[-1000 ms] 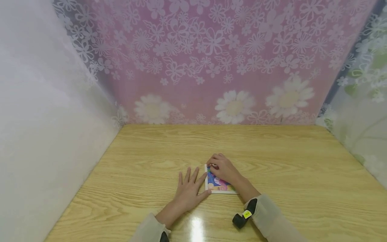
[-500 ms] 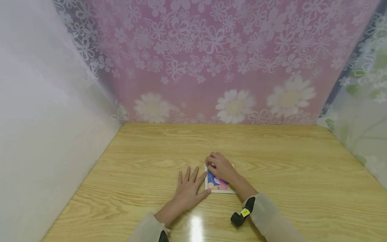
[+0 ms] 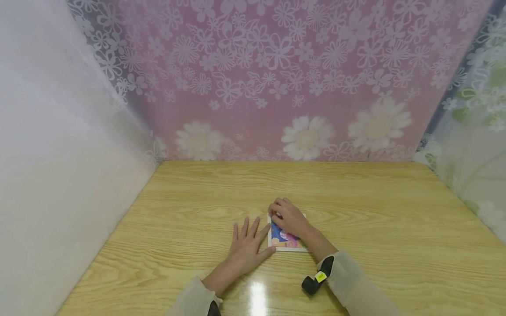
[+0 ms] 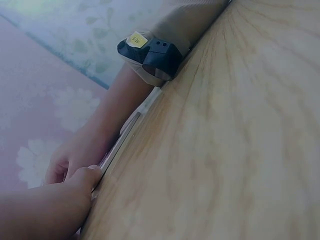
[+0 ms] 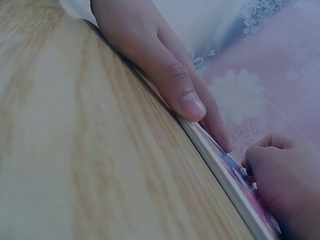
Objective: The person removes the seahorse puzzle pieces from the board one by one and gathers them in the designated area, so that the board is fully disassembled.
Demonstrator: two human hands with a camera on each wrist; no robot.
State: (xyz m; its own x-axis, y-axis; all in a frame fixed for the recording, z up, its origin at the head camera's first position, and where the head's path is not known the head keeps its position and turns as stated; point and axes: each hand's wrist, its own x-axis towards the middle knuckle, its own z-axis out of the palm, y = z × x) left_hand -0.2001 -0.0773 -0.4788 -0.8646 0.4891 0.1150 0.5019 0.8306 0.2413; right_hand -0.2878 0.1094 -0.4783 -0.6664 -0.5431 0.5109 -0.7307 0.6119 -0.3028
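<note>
A small flat picture board (image 3: 281,239) with a white border and a blue, pink and orange print lies on the table. My left hand (image 3: 246,252) lies palm down with fingers spread; its index fingertip meets the left border and its thumb rests at the near left corner. In the right wrist view, the left thumb (image 5: 192,106) presses on the board's rim (image 5: 220,167). My right hand (image 3: 290,218) reaches over the board, fingers curled at its far left corner and thumb bent toward them. I cannot tell whether something is pinched there. The hand and forearm hide the board's right part.
The wood-grain table (image 3: 189,193) stretches round the board. A pink flowered curtain (image 3: 245,87) stands at the back, a pale wall (image 3: 71,153) at the left and a flowered sheet (image 3: 474,166) at the right. A black wrist camera (image 3: 312,285) hangs from the right cuff.
The right hand and cuff have shifted slightly to the left and away, and more of the board's far right corner shows. The left hand stays in place.
</note>
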